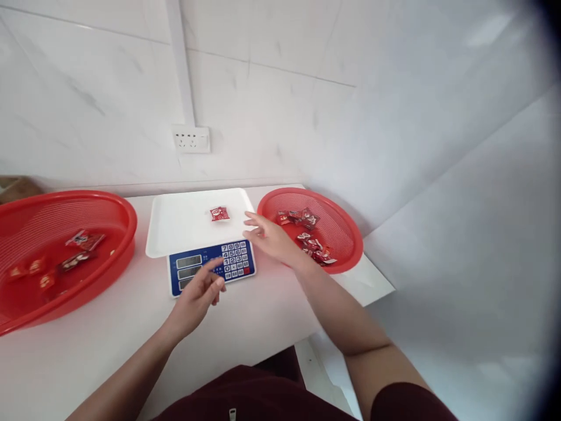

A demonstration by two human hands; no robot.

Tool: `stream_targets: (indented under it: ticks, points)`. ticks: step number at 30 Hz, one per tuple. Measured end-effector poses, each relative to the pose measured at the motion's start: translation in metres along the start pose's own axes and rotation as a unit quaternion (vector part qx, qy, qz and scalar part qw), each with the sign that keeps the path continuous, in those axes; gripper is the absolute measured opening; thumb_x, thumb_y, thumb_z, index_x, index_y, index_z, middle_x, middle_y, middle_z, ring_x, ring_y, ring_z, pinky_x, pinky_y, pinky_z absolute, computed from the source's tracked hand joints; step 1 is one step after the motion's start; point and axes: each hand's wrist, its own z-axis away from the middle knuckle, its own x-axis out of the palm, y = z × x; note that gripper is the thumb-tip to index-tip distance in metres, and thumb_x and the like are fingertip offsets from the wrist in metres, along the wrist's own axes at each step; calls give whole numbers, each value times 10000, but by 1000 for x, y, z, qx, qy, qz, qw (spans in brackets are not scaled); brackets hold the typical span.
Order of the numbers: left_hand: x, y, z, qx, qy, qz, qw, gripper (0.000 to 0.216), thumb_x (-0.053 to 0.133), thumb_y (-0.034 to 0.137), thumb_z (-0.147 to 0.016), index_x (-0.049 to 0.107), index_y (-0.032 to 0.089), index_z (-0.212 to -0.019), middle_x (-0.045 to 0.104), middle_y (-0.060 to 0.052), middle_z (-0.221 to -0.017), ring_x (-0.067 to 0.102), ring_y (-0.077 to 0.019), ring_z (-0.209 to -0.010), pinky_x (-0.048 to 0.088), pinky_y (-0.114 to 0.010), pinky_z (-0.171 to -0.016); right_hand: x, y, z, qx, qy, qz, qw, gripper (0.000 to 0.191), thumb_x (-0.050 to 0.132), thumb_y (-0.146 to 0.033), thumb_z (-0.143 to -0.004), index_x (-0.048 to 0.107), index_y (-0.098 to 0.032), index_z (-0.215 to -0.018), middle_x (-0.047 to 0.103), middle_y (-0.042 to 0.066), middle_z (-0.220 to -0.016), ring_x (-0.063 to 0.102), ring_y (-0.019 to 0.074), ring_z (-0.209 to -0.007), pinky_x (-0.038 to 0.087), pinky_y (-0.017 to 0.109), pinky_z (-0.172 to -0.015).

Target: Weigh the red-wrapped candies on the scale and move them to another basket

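One small red wrapped packet lies on the white tray of a weighing scale. Over the scale's blue keypad panel hovers my left hand, its fingers loosely bent and apart, with nothing in them. It covers part of the displays, whose digits are too faint to read surely. My right hand is between the tray's right edge and the right red basket, fingers stretched out and holding nothing. Several red and dark wrapped packets lie inside that basket.
A larger red basket stands at the left with several wrapped packets in it. Behind the white table rises a tiled wall with a socket. A brown box shows at the far left. The table's right corner is close to the side wall.
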Motion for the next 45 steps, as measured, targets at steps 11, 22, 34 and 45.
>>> stream_targets:
  ticks: [11,22,34,45]
  points:
    - [25,-29,12,-84,-202,-45,975,404,478,464,-832,551,197,-1127,520,-6,-737,476,-141,-688,398,-252,-640,-98,105,33,216,-236,387,865,819,683,-375,-688,273,-329,-1396,205,95,-1493,345,380,-1269,411,470,-919]
    - [32,-49,15,-119,-262,-32,957,382,498,450,-813,550,194,-1092,484,13,-725,466,-135,-663,398,-256,-650,-157,118,2,225,-138,418,869,653,542,-378,-818,313,-161,-1390,374,149,-1400,413,298,-1223,329,375,-1001]
    - [29,-52,9,-108,-266,-28,958,374,500,468,-816,545,199,-1074,510,12,-743,510,-133,-673,424,-277,-684,-133,134,38,268,-146,346,887,947,726,-244,-600,241,-312,-1411,300,132,-1444,568,339,-1029,455,430,-845]
    - [30,-54,10,-136,-245,57,958,405,574,487,-774,553,185,-1044,504,9,-756,524,-139,-707,452,-303,-694,-144,102,25,179,42,87,979,226,559,-180,-785,624,-165,-1002,688,83,-887,656,190,-713,555,351,-668]
